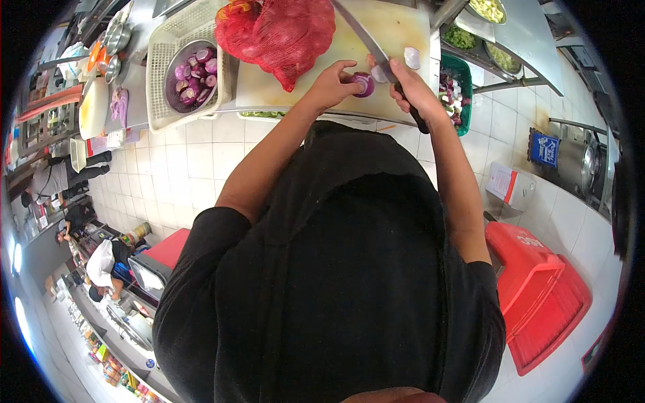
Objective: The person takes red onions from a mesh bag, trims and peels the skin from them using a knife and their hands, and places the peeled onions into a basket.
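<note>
A purple onion (363, 84) is held at the fingertips of the left hand (332, 86), thumb and forefinger curled about it. A knife (363, 35) is gripped by its handle in the right hand (418, 93), the blade angled forward and leftward from that hand. Beneath both hands, a cutting board (390, 27) is seen. The left fingertips could be nicked if the round onion were rolled under the edge; beyond the left hand, the red mesh bag (285, 40) could be snagged by a leftward swing.
</note>
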`<state>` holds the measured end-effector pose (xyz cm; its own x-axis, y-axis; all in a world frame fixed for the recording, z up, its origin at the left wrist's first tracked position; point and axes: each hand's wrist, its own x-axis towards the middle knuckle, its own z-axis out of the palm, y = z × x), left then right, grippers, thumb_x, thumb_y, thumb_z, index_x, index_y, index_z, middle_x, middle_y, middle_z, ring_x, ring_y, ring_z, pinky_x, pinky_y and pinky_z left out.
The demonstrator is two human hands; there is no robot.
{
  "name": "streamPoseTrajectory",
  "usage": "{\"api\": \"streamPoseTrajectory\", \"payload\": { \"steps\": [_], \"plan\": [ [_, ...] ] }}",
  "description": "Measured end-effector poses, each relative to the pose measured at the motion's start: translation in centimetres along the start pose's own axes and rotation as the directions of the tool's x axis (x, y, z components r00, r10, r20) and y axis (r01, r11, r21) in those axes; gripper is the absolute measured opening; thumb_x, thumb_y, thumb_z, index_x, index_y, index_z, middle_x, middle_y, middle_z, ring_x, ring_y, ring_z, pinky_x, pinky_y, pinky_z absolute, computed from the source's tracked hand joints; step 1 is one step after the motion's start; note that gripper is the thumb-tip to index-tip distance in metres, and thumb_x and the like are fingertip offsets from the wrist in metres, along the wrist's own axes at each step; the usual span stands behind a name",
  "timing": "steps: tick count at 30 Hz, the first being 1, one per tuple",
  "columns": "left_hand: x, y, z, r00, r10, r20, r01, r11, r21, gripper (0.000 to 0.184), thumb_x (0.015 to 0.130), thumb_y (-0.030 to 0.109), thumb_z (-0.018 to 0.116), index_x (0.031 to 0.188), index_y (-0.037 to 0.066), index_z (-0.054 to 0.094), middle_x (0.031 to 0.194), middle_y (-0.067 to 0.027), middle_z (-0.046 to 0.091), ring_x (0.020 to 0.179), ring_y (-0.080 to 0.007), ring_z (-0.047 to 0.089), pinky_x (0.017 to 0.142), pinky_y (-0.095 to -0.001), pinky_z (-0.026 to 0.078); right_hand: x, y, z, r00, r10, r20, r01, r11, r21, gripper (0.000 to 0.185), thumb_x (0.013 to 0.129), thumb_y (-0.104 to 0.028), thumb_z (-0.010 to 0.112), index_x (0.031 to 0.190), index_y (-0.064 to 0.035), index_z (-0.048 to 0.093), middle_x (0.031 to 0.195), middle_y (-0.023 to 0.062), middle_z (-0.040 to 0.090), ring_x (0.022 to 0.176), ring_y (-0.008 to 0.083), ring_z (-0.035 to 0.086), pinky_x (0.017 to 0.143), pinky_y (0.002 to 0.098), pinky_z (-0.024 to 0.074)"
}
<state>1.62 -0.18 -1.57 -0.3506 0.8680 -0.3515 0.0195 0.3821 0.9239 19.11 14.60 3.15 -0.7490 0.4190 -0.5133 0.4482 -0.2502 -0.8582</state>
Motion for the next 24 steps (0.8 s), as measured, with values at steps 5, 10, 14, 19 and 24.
{"api": "streamPoseTrajectory", "payload": {
  "steps": [5, 10, 14, 19, 24],
  "plan": [
    [0.5, -0.7, 0.3, 0.999, 0.037, 0.016, -0.035, 0.995, -0.095, 0.066, 0.078, 0.012, 0.080, 0.135, 0.003, 0.048, 0.110, -0.0166, 0.068, 0.099, -0.0231, 0.066, 0.091, -0.0363, 0.051, -0.7, -0.3, 1.3, 0.994, -0.007, 0.108, 0.019, 0.994, -0.111, 0.070, 0.095, -0.070, 0.041, 0.089, -0.0026, 0.057, 0.054, -0.0006, 0.042, 0.041, 0.0083, 0.039, 0.036, 0.0262, 0.0304],
    [-0.3, 0.2, 0.5, 0.999, 0.052, -0.011, -0.052, 0.999, 0.013, 0.068, 0.078, 0.012, 0.081, 0.136, 0.003, 0.046, 0.109, -0.0181, 0.068, 0.098, -0.0238, 0.066, 0.090, -0.0367, 0.051, 0.2, 0.6, 1.2, 0.999, 0.014, 0.048, -0.006, 0.987, -0.161, 0.070, 0.095, -0.071, 0.042, 0.085, -0.0028, 0.057, 0.054, -0.0007, 0.042, 0.040, 0.0092, 0.039, 0.037, 0.0275, 0.0293],
    [-0.3, -0.4, 0.6, 0.993, 0.118, -0.004, -0.117, 0.988, 0.102, 0.071, 0.079, 0.014, 0.081, 0.138, 0.002, 0.043, 0.109, -0.0201, 0.068, 0.099, -0.0240, 0.066, 0.090, -0.0371, 0.051, 1.3, 1.5, -0.1, 0.996, 0.067, -0.058, -0.070, 0.996, -0.061, 0.065, 0.097, -0.067, 0.043, 0.081, -0.0055, 0.053, 0.055, -0.0011, 0.044, 0.040, 0.0082, 0.038, 0.038, 0.0266, 0.0312],
    [0.4, -2.1, -0.9, 0.978, 0.109, -0.179, -0.115, 0.993, -0.021, 0.072, 0.077, 0.016, 0.081, 0.137, 0.000, 0.044, 0.110, -0.0201, 0.067, 0.099, -0.0232, 0.065, 0.089, -0.0351, 0.051, 0.7, 0.7, -0.1, 0.990, 0.028, -0.141, -0.018, 0.997, 0.069, 0.059, 0.099, -0.061, 0.043, 0.118, -0.0056, 0.052, 0.058, -0.0001, 0.045, 0.041, 0.0083, 0.038, 0.039, 0.0265, 0.0327],
    [-0.6, -3.9, -2.8, 0.928, 0.096, -0.360, -0.146, 0.983, -0.114, 0.067, 0.079, 0.015, 0.080, 0.135, -0.001, 0.048, 0.118, -0.0196, 0.062, 0.106, -0.0218, 0.061, 0.090, -0.0331, 0.051, -2.3, 0.8, 0.5, 0.961, -0.023, -0.274, 0.031, 0.999, 0.025, 0.042, 0.104, -0.048, 0.040, 0.113, -0.0078, 0.050, 0.063, 0.0023, 0.050, 0.042, 0.0092, 0.041, 0.040, 0.0262, 0.0340]
  ]
}}
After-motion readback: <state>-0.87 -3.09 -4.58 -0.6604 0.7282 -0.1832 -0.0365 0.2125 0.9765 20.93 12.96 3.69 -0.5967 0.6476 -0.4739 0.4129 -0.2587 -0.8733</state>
